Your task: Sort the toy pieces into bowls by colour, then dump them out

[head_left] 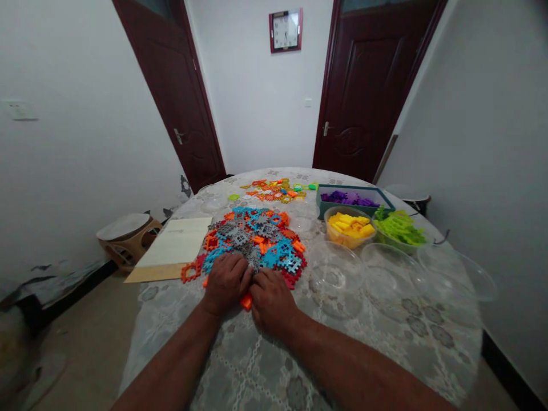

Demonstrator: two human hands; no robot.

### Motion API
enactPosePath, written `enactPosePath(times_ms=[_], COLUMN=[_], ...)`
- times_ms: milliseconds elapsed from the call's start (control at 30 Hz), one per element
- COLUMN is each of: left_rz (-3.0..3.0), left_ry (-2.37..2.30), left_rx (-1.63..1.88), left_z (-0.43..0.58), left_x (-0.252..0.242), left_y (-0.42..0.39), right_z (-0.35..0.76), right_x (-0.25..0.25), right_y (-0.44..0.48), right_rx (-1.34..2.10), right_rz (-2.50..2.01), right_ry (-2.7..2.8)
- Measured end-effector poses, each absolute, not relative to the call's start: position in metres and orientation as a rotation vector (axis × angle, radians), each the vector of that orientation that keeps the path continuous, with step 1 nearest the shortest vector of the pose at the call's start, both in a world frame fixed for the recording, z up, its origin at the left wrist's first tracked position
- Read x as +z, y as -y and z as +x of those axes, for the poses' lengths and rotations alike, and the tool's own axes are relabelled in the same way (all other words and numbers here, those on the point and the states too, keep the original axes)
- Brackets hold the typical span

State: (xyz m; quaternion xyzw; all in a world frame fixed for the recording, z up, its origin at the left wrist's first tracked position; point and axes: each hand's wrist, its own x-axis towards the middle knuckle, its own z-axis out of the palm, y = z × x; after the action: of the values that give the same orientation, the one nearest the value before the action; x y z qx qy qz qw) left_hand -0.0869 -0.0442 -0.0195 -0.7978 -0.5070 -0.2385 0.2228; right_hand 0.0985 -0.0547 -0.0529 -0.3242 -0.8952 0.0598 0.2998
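Observation:
My left hand (pixel 229 279) and my right hand (pixel 272 297) are close together at the near edge of a heap of plastic building pieces (pixel 261 234), in grey, blue, orange and red. Both have their fingers curled in, and the thumbs almost meet. Whatever is between the fingertips is hidden, though grey pieces show just beyond them. An orange piece (pixel 246 301) lies below the thumbs, partly covered by my right hand. At the heap's left edge is an orange frame-like piece (pixel 190 272), apart from my fingers.
Yellow pieces fill a clear tub (pixel 350 227), with green pieces (pixel 400 227) in another beside it. Behind stands a box (pixel 322 208) of purple pieces. Clear empty containers (pixel 336 274) stand at right. An open notebook (pixel 175 242) lies left; more small pieces (pixel 278 191) lie at the back.

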Motion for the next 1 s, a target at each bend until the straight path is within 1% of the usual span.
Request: enactPosePath(times_ms=[233,600,867,1000], left_rz=[-2.251,-2.358,-2.488,-2.536], left_ry=[1.378,1.265,1.156,1.248], left_rx=[-0.760,-0.765,-0.796,-0.722], left_z=[-0.096,-0.097,-0.107,-0.103], left_x=[-0.026,-0.034,-0.035,-0.025], left_y=[0.038,0.029,0.019,0.018], right_z=[0.100,0.111,0.120,0.125], right_x=[-0.051,-0.046,-0.025,-0.002], right_y=[0.056,0.052,0.047,0.057], right_rx=[0.148,0.089,-0.015,-0.015], right_rz=[-0.808,-0.827,-0.778,-0.748], right_ry=[2.394,2.386,2.376,2.409])
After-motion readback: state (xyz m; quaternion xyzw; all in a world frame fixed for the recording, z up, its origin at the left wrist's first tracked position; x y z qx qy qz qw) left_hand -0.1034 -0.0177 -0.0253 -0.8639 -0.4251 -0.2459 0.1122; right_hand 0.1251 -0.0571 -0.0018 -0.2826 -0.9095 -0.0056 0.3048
